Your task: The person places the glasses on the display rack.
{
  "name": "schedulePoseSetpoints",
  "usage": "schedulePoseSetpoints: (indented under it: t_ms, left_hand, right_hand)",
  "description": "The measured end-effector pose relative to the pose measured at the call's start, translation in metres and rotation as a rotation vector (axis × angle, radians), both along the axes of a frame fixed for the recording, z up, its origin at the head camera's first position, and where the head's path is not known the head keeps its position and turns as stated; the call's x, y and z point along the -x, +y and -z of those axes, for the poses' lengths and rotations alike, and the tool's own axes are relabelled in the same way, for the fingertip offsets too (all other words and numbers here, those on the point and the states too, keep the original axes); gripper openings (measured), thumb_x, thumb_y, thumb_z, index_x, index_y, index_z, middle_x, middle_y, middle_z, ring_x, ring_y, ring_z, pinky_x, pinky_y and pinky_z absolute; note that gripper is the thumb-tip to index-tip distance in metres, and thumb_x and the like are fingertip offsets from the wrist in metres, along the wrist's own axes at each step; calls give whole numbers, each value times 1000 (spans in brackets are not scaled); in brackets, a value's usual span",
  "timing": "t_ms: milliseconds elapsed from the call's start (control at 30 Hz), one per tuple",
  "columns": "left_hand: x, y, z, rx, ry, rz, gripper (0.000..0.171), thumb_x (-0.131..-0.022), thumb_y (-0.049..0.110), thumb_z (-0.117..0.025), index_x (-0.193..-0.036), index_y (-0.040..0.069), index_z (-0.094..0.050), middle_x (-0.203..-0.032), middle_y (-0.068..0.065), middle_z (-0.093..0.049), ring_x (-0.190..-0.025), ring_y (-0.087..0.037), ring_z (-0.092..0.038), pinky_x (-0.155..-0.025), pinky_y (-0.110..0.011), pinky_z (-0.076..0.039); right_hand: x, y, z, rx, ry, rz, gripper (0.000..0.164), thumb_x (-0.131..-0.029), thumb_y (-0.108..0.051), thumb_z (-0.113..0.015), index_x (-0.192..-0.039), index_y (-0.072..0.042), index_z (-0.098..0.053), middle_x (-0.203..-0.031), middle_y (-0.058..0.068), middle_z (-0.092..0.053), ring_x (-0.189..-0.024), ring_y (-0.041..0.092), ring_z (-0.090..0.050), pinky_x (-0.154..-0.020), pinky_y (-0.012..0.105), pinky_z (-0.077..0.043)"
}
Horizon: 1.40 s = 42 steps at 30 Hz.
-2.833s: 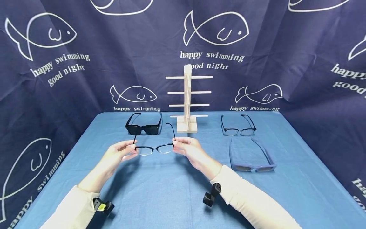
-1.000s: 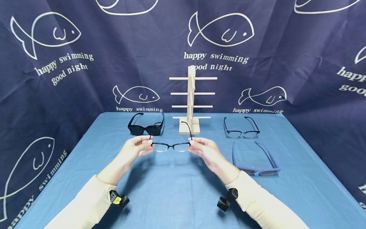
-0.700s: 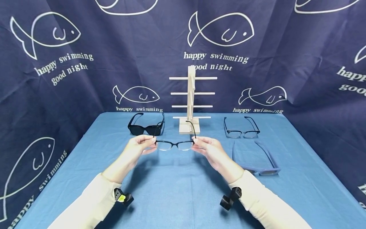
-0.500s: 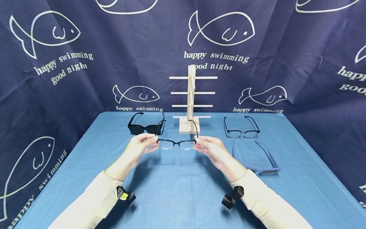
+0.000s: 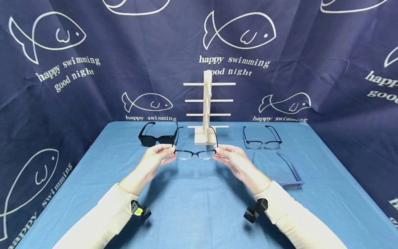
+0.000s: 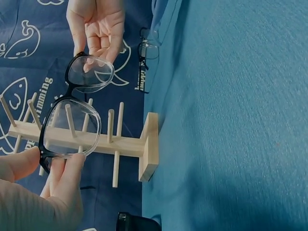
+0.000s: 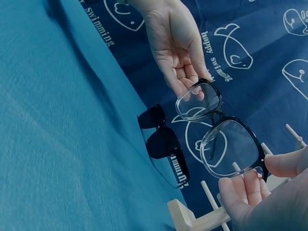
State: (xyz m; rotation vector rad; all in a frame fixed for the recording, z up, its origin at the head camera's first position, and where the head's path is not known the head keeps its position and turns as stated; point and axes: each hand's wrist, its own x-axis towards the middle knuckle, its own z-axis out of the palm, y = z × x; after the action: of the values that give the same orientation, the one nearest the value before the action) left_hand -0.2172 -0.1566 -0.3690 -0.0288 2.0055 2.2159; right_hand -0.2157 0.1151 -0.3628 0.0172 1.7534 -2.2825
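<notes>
A pair of black-topped, clear-lensed eyeglasses [image 5: 195,153] is held level above the blue cloth, temples unfolded and pointing away toward the rack. My left hand [image 5: 154,159] pinches its left hinge corner between thumb and fingers; my right hand [image 5: 235,161] does the same at the right corner. Both wrist views show the clear lower rims, with thumb and fingertips on either side of the frame's end. Behind the glasses stands a wooden display rack [image 5: 207,103] with several pairs of horizontal pegs, all bare. The temple tips overlap its base in the head view.
Black sunglasses [image 5: 157,139] lie behind my left hand. At right lie browline eyeglasses [image 5: 263,144] and, nearer, blue-framed sunglasses [image 5: 292,184], partly hidden by my right forearm. A dark printed fish curtain [image 5: 149,62] hangs behind the blue-covered table [image 5: 192,214].
Both hands have carried the eyeglasses rightward and slightly away, from left of the rack to in front of it. The tilted frame has become level. The other glasses and rack have stayed put.
</notes>
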Motion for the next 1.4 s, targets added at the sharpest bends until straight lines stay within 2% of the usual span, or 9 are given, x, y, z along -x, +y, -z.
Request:
schedulePoseSetpoints:
  t_ms: [233, 433, 600, 933, 1033, 1200, 1300, 1400]
  left_hand:
    - [3, 7, 3, -30, -4, 21, 37, -97, 2, -54, -131, -14, -47, -97, 3, -68, -89, -12, -66, -96, -32, -56]
    - [6, 14, 5, -61, -30, 29, 38, -98, 0, -52, -132, -14, -46, -93, 6, -67, -85, -8, -65, -94, -31, -57]
    - [11, 20, 8, -65, -44, 34, 38, -98, 1, -52, -133, -14, -46, -96, 1, -66, -84, -8, -64, -93, -29, -57]
    - [16, 28, 9, -73, -82, 15, 37, -98, 2, -52, -133, -12, -48, -97, 1, -65, -85, -9, -64, -97, -32, -56]
    - [19, 29, 10, -78, -83, 13, 38, -98, 2, -52, -133, -12, -47, -98, -1, -66, -86, -9, -64, -97, -32, -56]
    - [26, 30, 11, -94, -79, 12, 39, -98, 2, -53, -133, -13, -47, -93, 1, -67, -84, -9, -64, -95, -31, -57]
    - [30, 31, 11, -99, -87, 4, 38, -98, 2, -54, -133, -13, -47, -88, 4, -67, -84, -9, -65, -95, -31, -57]
    - [31, 33, 11, -95, -99, -1, 38, -98, 2, -54, -132, -13, -48, -89, 1, -67, -84, -11, -65, -96, -32, -56]
  right_hand:
    - [4, 6, 2, 0, -8, 12, 36, -95, 4, -53, -128, 16, -45, -79, -3, -67, -78, 9, -66, -89, 26, -59]
    - [8, 13, 3, -11, 0, 2, 40, -96, 4, -52, -132, 18, -43, -80, -3, -68, -79, 9, -66, -89, 26, -59]
    - [11, 20, 4, -26, -7, 13, 32, -95, 3, -54, -125, 13, -51, -78, -3, -68, -79, 11, -67, -90, 28, -59]
    - [18, 27, 5, -51, -9, -15, 29, -96, 1, -53, -124, 10, -51, -80, -3, -68, -80, 10, -66, -94, 30, -57]
    - [20, 28, 5, -59, -9, -17, 32, -96, 1, -52, -126, 12, -48, -80, -3, -68, -82, 11, -66, -91, 28, -58]
    - [25, 28, 6, -64, -9, -21, 43, -96, 2, -52, -134, 17, -39, -79, -4, -68, -80, 10, -67, -86, 24, -59]
    - [29, 29, 7, -61, -11, -18, 44, -96, 2, -51, -134, 18, -38, -79, -4, -68, -78, 9, -67, -88, 25, -59]
    - [32, 31, 8, -61, -11, -19, 41, -96, 2, -51, -132, 18, -40, -78, -4, -68, -77, 9, -67, -91, 27, -58]
